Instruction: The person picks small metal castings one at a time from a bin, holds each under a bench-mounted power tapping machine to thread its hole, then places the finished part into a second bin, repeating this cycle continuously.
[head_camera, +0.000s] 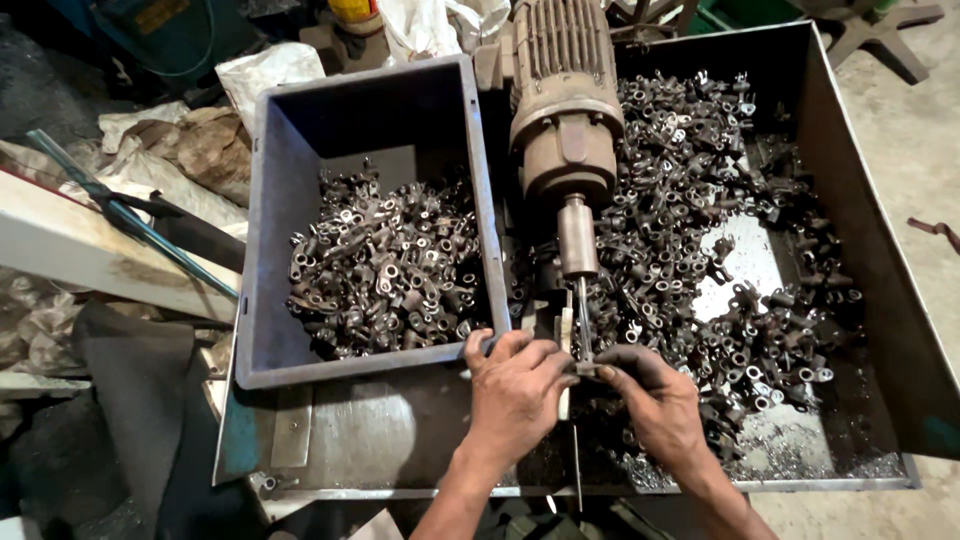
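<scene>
**Bench drill station, two hands at the bit**

Metal tray (880, 300): largest item, spreading ahead and to the right of both hands, its floor strewn with loose parts and bright swarf.

Grey bin (262, 240): ahead and left of the left hand, touching the tray's inner side, about a third full.

Motor (562, 110): ribbed, dusty, lying straight ahead of the hands, long axis pointing back toward the worker.

Chuck (577, 235) and drill bit (583, 310): in line with the motor, the bit's tip ending just ahead of the fingertips, between the two hands.

Finished lugs (385, 270): heaped in the bin, dull grey, each with a ring end.

Unsorted lugs (690, 200): a dense dark pile, ahead and right of the right hand.

Left hand (515, 390): fingers curled closed around a pale upright handle (565, 335) beside the bit.

Right hand (650, 395): grimy, pinching a small lug (588, 368) at the bit's tip, slightly nearer the bit than the left. The lug is mostly hidden by fingers; its long axis cannot be told.
</scene>
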